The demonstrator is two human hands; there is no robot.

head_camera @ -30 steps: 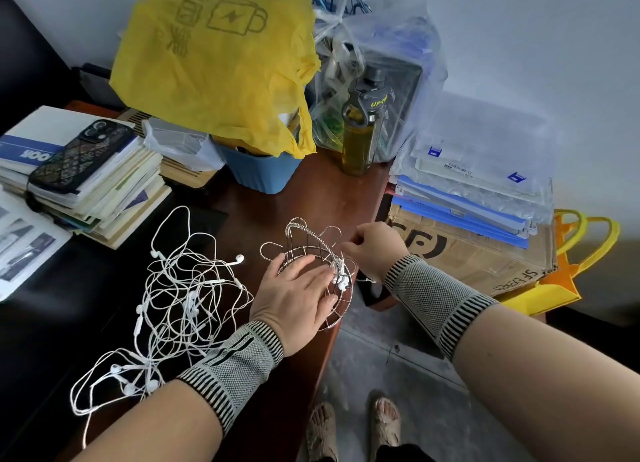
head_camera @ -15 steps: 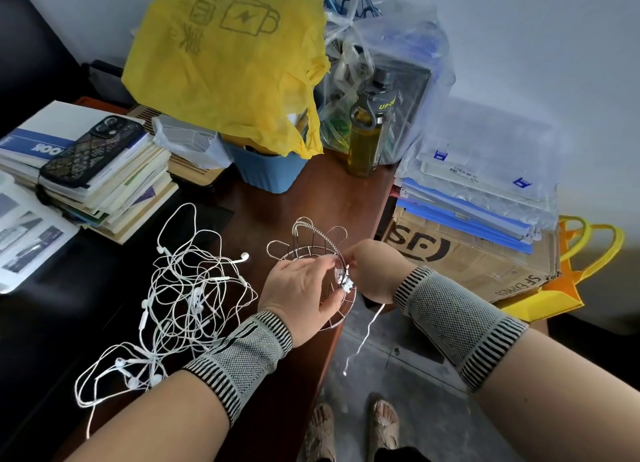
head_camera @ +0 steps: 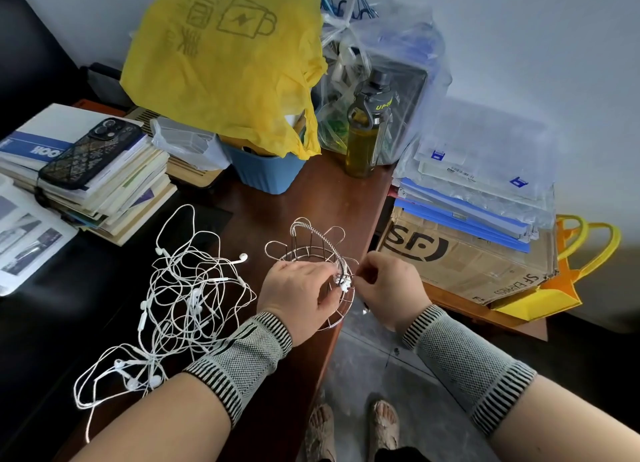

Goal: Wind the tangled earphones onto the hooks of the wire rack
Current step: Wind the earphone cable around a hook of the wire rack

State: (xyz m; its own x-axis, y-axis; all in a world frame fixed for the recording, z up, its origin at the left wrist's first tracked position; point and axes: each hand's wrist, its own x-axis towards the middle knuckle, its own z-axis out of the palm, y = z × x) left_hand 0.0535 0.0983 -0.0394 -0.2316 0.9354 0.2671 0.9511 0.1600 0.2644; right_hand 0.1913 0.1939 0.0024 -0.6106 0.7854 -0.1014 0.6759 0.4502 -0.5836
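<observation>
While my left hand [head_camera: 300, 290] pressed down on the wire rack [head_camera: 313, 253], my right hand [head_camera: 388, 285] pinched a cord at its 3 o'clock hook. The tangled earphones [head_camera: 183, 295] lay at 9 o'clock. Next, I judged, came looping that cord snugly.

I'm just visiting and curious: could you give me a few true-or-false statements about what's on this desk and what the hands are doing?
1. The wire rack stands at the desk's edge. True.
2. The phone lies flat on the desk. False: it rests on a stack of books.
3. The tangled earphones lie left of the rack. True.
4. The left hand rests on the tangle. False: it is on the rack.
5. The right hand is beside the rack. True.
</observation>
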